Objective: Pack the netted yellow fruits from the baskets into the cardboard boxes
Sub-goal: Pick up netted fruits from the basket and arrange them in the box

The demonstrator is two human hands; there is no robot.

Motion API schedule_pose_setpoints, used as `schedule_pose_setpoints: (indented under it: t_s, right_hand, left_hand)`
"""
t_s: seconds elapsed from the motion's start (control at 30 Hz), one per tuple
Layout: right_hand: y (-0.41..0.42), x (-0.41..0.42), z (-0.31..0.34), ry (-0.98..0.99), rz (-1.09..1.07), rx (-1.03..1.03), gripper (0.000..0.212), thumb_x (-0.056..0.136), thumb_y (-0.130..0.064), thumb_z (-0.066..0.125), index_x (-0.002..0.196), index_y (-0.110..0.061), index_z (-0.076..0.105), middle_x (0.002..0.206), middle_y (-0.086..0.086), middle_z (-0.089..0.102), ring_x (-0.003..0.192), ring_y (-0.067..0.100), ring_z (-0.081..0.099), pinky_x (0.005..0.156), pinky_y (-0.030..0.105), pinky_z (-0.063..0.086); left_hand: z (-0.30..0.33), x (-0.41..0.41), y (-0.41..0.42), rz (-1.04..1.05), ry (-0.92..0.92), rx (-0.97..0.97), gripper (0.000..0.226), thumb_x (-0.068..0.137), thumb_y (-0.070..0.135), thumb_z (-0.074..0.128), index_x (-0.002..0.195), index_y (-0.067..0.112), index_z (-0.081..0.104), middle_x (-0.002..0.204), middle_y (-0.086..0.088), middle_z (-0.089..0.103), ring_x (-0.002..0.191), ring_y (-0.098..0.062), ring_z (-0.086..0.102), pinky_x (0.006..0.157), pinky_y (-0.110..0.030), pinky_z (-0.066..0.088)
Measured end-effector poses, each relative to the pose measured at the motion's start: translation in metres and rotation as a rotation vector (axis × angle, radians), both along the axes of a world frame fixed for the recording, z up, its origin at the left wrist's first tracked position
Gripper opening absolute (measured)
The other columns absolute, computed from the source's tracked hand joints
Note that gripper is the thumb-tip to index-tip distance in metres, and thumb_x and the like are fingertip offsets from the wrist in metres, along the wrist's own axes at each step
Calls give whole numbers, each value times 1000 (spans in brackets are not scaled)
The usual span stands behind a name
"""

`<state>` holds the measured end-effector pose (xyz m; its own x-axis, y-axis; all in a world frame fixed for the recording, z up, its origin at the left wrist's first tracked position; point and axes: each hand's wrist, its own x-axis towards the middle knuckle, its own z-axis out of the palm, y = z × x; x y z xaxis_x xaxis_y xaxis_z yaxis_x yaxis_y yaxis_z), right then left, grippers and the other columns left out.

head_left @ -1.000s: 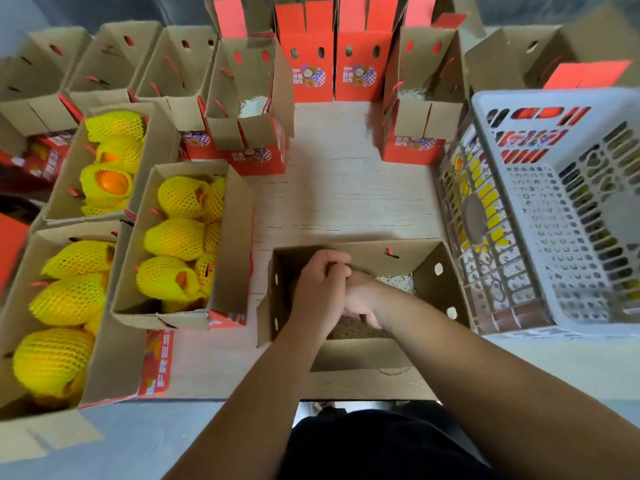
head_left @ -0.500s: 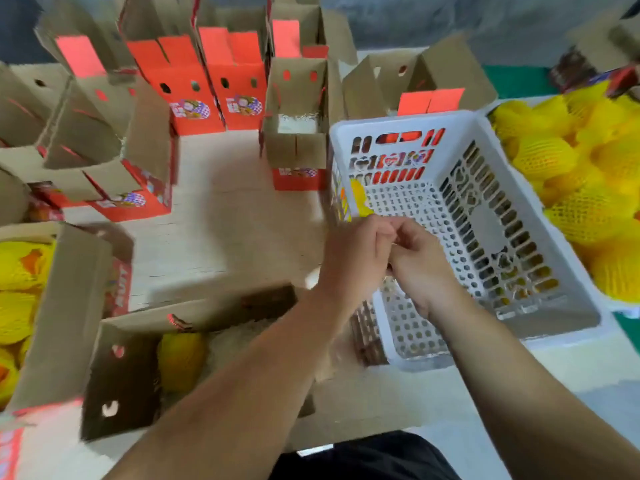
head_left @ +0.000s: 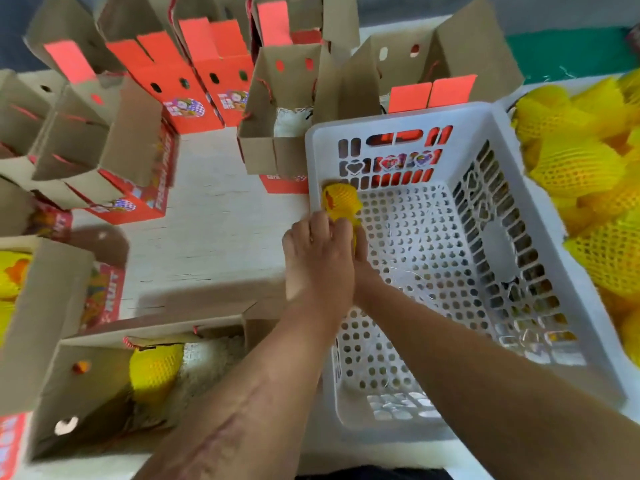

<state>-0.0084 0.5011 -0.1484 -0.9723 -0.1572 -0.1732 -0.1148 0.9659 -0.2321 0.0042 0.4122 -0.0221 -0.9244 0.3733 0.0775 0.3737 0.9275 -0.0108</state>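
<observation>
Bare tabletop lies left of the white basket, where both hands grip a netted fruit against its corner.

a white plastic basket pierced with round holes and heart cut-outs. yellow fruits in yellow diamond-mesh foam netting. brown cardboard boxes with red-orange outer faces, flaps and cartoon prints. a pale whitish wood-grain counter. green strip beyond.

Fruit-packing workshop: rows of open cardboard boxes, netted-fruit basket.
</observation>
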Motion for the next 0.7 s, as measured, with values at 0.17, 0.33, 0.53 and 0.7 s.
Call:
schedule_pose_setpoints:
  t_s: [0.17,0.33,0.53,0.7]
  right_hand:
    - [9,23,-4,17,42,-99,105,91,-49,59,160,-16,-14,164,17,-1,152,46,-1,123,64,6]
    - [18,30,0,-274,-348,-440,70,81,-40,67,143,-41,35,143,7,42,122,32,49,93,47,56]
    - [16,42,38,-236,-471,-524,64,79,-39,72,129,-33,34,91,-5,65,70,15,66,57,32,52]
    - [26,69,115,-51,-783,-1052,86,81,-25,85,144,-32,26,99,2,68,68,9,69,50,12,48]
  left_hand:
    - [-1,-2,-1,35,-77,82,50,90,16,58,133,35,39,135,-1,37,119,-28,37,102,-38,36]
    - [-1,-4,-3,8,-86,132,62,91,17,59,145,37,35,139,-2,38,121,-28,36,103,-39,36]
    - [-5,0,-5,-12,-51,218,64,94,17,59,152,30,37,142,-5,45,122,-30,42,103,-40,40]
    - [-2,21,-24,-65,-136,631,47,103,40,49,146,22,45,142,-1,49,129,-22,42,109,-41,35]
